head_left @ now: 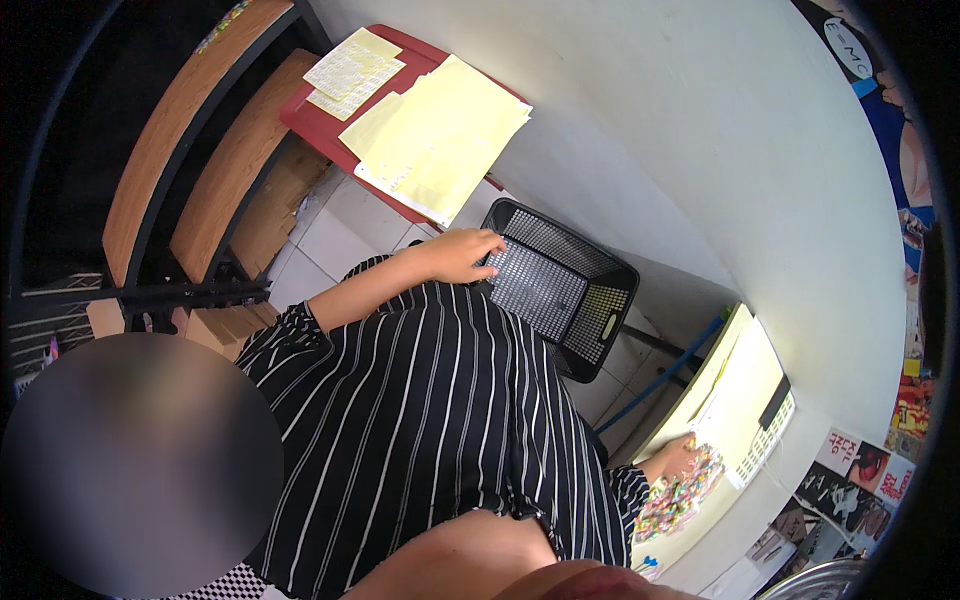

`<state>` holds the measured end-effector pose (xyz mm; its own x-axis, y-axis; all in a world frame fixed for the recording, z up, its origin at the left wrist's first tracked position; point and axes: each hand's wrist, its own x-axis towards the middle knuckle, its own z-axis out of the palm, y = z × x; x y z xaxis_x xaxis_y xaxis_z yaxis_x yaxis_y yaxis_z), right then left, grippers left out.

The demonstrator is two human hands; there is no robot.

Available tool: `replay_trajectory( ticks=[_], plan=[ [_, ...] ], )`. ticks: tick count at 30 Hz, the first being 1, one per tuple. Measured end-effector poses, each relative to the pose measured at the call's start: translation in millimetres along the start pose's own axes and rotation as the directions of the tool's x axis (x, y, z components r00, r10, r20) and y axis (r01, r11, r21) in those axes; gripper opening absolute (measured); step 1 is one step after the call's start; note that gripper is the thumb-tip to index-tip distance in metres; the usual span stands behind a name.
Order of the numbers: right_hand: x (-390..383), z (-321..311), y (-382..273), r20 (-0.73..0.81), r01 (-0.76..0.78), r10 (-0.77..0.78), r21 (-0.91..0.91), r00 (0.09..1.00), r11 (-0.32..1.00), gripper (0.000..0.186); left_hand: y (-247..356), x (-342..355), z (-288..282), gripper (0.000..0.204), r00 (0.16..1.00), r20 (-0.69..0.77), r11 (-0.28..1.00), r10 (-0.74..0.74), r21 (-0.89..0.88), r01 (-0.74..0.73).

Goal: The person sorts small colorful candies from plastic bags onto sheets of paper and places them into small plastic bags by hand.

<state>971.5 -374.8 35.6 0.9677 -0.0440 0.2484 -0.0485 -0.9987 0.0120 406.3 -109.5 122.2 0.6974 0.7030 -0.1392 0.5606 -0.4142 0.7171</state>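
My left hand [462,256] is at the near left side of a black plastic mesh basket [625,318], its fingers curled over the rim. The basket's perforated bottom shows between its walls. Off to the right, my right hand [672,458] touches a heap of small multicoloured pieces [682,500] on a pale yellow tabletop [672,548]. Its fingers look bent at the heap's upper edge; whatever they hold is too small to make out. A black-and-white striped shirt [430,390] covers my body between the two arms.
A red table [318,110] bears yellow paper sheets [440,125]. Wooden shelves [165,150] stand at the far left. Beside the right table, a blue pole [655,385] slants near the basket. White wall [690,130] bounds the right. A blurred round patch [140,470] hides the lower left.
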Motion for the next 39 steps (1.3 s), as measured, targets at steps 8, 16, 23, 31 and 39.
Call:
replay_trajectory(
  ticks=[8,16,23,31,39],
  plan=[
    [-7.7,7.5,5.6,-0.142,0.019,-0.024,-0.041,0.990,0.999,0.056,-4.7,3.1,4.0,0.032,0.999,-0.015,0.998,-0.039,0.046,0.039],
    [-16.0,6.3,7.5,-0.373,0.063,-0.101,-0.114,0.922,0.991,0.057,-5.3,-1.8,7.5,0.034,0.999,-0.024,0.998,-0.047,0.051,0.048],
    [-8.0,7.7,19.5,-0.559,0.283,-0.351,-0.207,0.751,0.936,0.053,-9.9,-10.8,15.2,0.035,0.999,-0.011,0.997,-0.032,0.070,0.032],
    [16.6,19.8,42.4,-0.493,0.368,-0.432,-0.227,0.755,0.902,0.053,-17.5,-22.5,23.2,0.036,0.999,0.031,0.998,-0.024,0.066,0.022],
    [-12.0,-11.9,14.0,-0.252,0.268,-0.287,-0.108,0.924,0.957,0.046,-5.8,-33.2,11.5,0.037,0.989,0.050,0.988,-0.142,0.064,0.138]
  ],
)
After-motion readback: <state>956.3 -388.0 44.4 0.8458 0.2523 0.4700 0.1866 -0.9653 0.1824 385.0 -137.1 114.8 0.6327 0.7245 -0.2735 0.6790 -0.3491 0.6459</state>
